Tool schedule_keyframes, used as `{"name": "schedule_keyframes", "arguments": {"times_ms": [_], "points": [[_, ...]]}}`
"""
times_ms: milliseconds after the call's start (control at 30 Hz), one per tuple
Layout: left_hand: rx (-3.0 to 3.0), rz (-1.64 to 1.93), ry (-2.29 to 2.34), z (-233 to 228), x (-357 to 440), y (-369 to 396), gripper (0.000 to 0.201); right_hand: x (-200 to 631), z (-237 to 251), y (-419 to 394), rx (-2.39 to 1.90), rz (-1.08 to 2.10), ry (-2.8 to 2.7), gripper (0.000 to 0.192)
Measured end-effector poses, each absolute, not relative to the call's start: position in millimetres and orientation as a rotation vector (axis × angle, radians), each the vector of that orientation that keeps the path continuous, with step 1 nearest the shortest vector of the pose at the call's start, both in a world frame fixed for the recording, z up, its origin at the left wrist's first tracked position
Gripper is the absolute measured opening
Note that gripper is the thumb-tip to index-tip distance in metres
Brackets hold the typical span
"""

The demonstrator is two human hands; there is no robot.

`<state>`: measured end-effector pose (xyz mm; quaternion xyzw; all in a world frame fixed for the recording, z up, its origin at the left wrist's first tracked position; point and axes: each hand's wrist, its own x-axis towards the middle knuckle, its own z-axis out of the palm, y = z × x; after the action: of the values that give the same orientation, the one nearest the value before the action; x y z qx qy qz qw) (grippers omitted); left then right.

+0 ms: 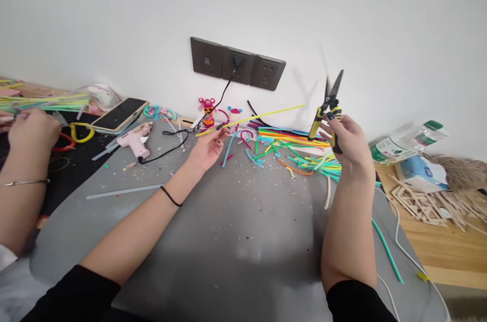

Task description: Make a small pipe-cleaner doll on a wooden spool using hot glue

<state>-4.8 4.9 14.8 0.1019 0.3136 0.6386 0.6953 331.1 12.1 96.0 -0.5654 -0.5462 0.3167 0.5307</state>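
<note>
While my left grip (pixel 208 147) pinches a yellow pipe cleaner (pixel 251 119), my right grip (pixel 348 139) clasps open scissors (pixel 327 104); the bottle (pixel 407 142) label's writing is unreadable.

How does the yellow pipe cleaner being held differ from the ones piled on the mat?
The yellow pipe cleaner is one long straight piece, pinched at its end by the left hand and raised off the mat. The piled pipe cleaners are many colours, some short or bent, lying loose. Both are thin fuzzy stems.
</note>
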Motion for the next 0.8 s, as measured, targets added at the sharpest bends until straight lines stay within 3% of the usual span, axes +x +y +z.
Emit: {"name": "schedule_keyframes", "arguments": {"times_ms": [233, 300, 433, 500, 667, 800], "points": [[0.203, 1.424, 0.691, 16, -6, 5, 0.029, 317, 114, -2, -0.991, 1.392, -1.081, 0.026], [0.208, 1.421, 0.692, 14, -5, 6, 0.029, 315, 119, -6, -1.017, 1.358, -1.175, 0.029], [0.249, 1.427, 0.702, 8, -7, 8, 0.023, 312, 120, -10, -1.272, 1.084, -1.437, 0.062], [0.289, 1.428, 0.699, 5, -9, 10, 0.019, 310, 119, -10, -1.303, 1.026, -1.483, 0.066], [0.285, 1.436, 0.683, 1, -11, 11, 0.018, 303, 121, -12, -1.232, 1.186, -1.38, 0.038], [0.284, 1.432, 0.671, 4, -11, 10, 0.017, 302, 126, -19, -1.33, 1.231, -1.285, 0.038]]}}
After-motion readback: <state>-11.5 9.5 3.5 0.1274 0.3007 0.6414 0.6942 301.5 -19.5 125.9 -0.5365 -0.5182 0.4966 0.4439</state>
